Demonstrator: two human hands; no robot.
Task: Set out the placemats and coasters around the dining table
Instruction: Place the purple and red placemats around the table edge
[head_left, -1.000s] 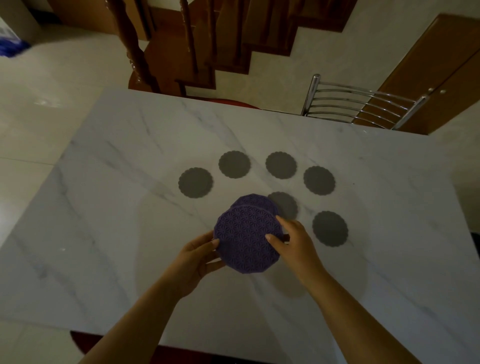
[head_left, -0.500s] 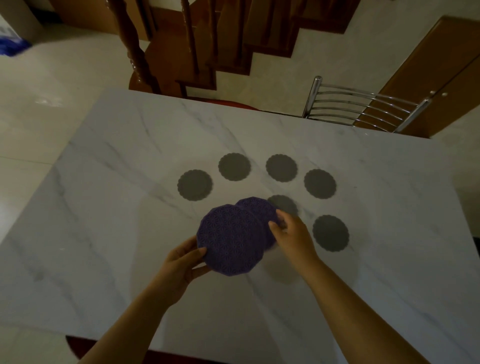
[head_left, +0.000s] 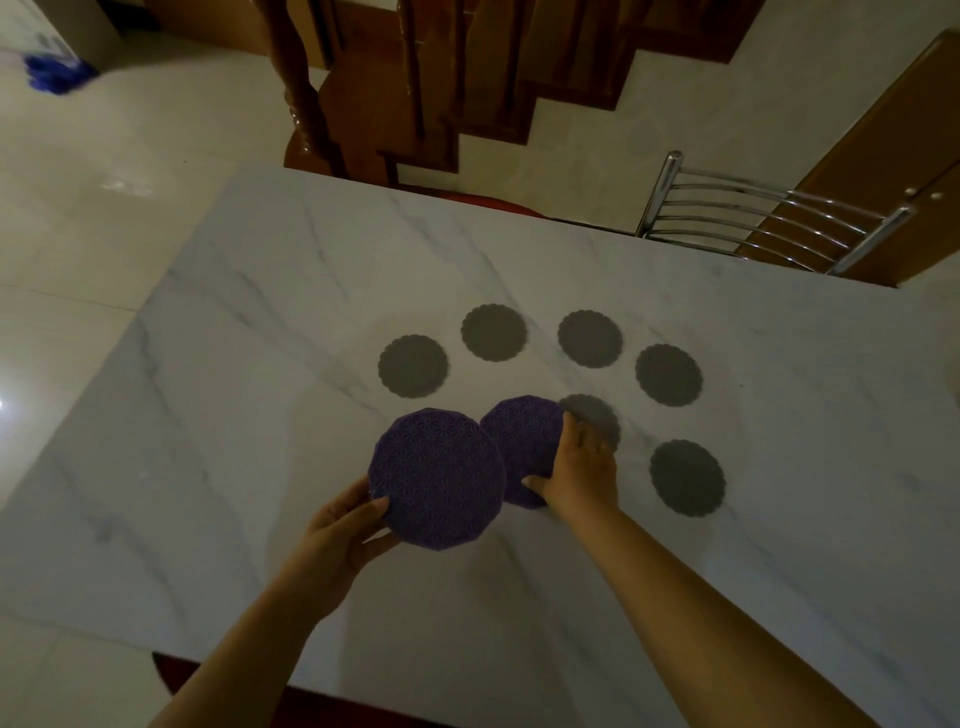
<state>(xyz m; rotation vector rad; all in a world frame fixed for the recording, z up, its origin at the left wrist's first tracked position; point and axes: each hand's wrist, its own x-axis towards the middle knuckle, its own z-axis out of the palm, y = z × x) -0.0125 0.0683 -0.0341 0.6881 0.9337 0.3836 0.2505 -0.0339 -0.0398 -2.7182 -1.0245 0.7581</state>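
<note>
Left hand (head_left: 343, 525) pinches the near-left rim of a purple mat (head_left: 436, 478), thumb on top and fingers beneath. I see this mat's right edge overlapping a second mat (head_left: 519, 441), also purple. Right hand (head_left: 582, 467) grips the second mat by its right rim, thumb at the near edge, fingers over the far side. I cannot tell whether it lies flat on the table (head_left: 208, 415). Five grey coasters (head_left: 413, 366) lie apart in an arc beyond and right of the mats. A sixth coaster (head_left: 597, 415) is half hidden behind the right hand. A metal chair (head_left: 753, 223) stands at the far edge.
</note>
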